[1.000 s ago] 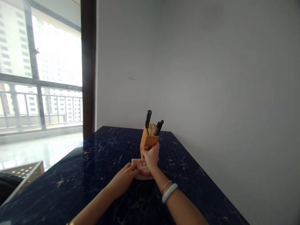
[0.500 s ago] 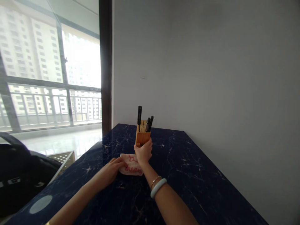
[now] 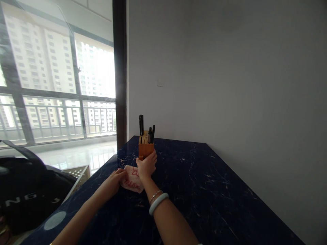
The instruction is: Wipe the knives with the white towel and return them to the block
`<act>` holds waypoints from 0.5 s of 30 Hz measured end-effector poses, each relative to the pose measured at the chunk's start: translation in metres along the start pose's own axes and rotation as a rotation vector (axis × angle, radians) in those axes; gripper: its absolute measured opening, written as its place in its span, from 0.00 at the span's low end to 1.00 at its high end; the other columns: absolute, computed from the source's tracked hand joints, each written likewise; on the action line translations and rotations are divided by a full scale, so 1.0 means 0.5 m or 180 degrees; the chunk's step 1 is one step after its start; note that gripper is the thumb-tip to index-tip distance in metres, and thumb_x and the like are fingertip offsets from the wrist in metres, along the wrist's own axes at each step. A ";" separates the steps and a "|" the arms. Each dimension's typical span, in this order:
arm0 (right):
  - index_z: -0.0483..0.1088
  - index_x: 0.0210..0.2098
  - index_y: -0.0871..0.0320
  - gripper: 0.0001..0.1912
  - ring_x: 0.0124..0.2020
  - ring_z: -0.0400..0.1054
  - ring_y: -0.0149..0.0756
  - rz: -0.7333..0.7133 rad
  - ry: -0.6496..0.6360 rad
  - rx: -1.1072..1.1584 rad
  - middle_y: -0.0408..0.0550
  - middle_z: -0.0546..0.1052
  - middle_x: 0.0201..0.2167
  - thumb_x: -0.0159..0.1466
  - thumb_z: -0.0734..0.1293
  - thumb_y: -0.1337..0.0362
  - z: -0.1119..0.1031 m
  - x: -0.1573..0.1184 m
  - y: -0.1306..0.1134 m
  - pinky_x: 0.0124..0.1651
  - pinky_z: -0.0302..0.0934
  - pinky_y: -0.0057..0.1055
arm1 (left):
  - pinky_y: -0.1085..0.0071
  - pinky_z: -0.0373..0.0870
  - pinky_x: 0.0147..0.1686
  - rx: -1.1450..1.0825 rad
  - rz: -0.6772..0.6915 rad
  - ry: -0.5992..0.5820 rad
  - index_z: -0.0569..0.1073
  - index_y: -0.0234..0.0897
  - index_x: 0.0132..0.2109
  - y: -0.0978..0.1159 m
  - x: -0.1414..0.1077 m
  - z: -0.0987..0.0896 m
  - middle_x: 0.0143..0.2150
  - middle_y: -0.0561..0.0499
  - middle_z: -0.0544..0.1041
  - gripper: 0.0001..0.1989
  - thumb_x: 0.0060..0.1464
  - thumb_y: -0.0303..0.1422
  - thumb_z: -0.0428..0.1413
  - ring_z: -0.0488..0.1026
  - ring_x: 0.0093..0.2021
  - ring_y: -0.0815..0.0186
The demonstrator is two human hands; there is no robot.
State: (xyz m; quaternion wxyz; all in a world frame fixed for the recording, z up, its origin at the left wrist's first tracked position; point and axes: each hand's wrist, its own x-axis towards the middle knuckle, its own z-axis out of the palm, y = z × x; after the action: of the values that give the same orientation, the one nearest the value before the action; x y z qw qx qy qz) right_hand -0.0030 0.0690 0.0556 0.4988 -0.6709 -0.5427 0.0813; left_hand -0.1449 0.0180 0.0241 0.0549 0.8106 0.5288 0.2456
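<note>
A wooden knife block (image 3: 146, 148) stands upright on the dark blue marbled table. One tall black handle (image 3: 141, 125) rises from its left side, and two shorter dark handles (image 3: 151, 134) stick out at its right. My right hand (image 3: 147, 165), with a bracelet and a pale bangle at the wrist, is wrapped around the near, lower part of the block. Just left of it, a whitish cloth (image 3: 133, 182) with red markings lies folded on the table. The fingers of my left hand (image 3: 118, 176) grip the cloth's left edge; the fingertips are partly hidden.
The dark marbled tabletop (image 3: 194, 190) stretches to a grey wall (image 3: 230, 85) at the back and right. A round pale spot (image 3: 55, 220) marks its left edge. Beyond that edge are a black bag (image 3: 28, 190) and a perforated light-coloured frame (image 3: 83, 175), with a window behind.
The knife block has shifted left along the table with my right hand on it. My left hand and the cloth have also moved left. The camera view has turned slightly left.
</note>
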 end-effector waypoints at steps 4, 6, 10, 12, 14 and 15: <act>0.46 0.57 0.63 0.44 0.48 0.60 0.51 0.0019 -0.0132 -0.0021 0.63 0.62 0.49 0.47 0.68 0.53 0.012 -0.001 -0.008 0.38 0.62 0.41 | 0.68 0.62 0.42 -0.0096 -0.0059 0.0138 0.69 0.35 0.32 -0.018 0.001 0.012 0.37 0.49 0.69 0.18 0.35 0.18 0.40 0.66 0.38 0.65; 0.48 0.56 0.65 0.43 0.48 0.60 0.51 0.0013 -0.0276 0.0006 0.65 0.62 0.50 0.47 0.68 0.53 0.017 0.002 -0.007 0.39 0.62 0.42 | 0.68 0.62 0.42 -0.0118 -0.0020 0.0181 0.69 0.36 0.33 -0.025 0.002 0.019 0.38 0.49 0.69 0.18 0.36 0.18 0.41 0.66 0.39 0.64; 0.52 0.54 0.68 0.40 0.49 0.60 0.52 -0.0138 -0.0557 0.0160 0.66 0.62 0.50 0.48 0.69 0.55 0.023 0.005 -0.003 0.41 0.61 0.41 | 0.66 0.62 0.45 -0.0068 -0.0058 0.0230 0.69 0.37 0.32 -0.032 0.003 0.029 0.38 0.50 0.69 0.19 0.33 0.19 0.41 0.66 0.40 0.64; 0.51 0.54 0.69 0.40 0.50 0.60 0.51 -0.0189 -0.0588 0.0231 0.67 0.62 0.51 0.49 0.69 0.57 0.026 0.004 -0.002 0.43 0.60 0.40 | 0.64 0.60 0.48 0.0022 -0.0124 0.0265 0.70 0.37 0.33 -0.033 0.004 0.033 0.40 0.50 0.69 0.20 0.33 0.19 0.41 0.65 0.42 0.62; 0.51 0.55 0.71 0.39 0.51 0.59 0.51 -0.0225 -0.0585 0.0316 0.68 0.61 0.52 0.49 0.68 0.60 0.031 0.003 -0.004 0.45 0.59 0.40 | 0.62 0.59 0.50 0.0100 -0.0187 0.0293 0.71 0.37 0.35 -0.031 0.003 0.036 0.43 0.49 0.69 0.21 0.34 0.19 0.42 0.64 0.45 0.61; 0.51 0.54 0.71 0.38 0.51 0.59 0.51 -0.0243 -0.0583 0.0357 0.69 0.61 0.51 0.50 0.68 0.61 0.034 0.002 -0.006 0.45 0.59 0.40 | 0.61 0.58 0.50 0.0119 -0.0211 0.0307 0.71 0.38 0.36 -0.029 0.003 0.036 0.44 0.49 0.69 0.21 0.34 0.19 0.42 0.64 0.46 0.60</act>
State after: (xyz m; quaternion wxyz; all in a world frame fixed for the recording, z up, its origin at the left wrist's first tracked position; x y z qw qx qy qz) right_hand -0.0157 0.0796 0.0499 0.4866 -0.6106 -0.6057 0.1535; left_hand -0.1483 0.0286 0.0036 0.0222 0.7807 0.5619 0.2725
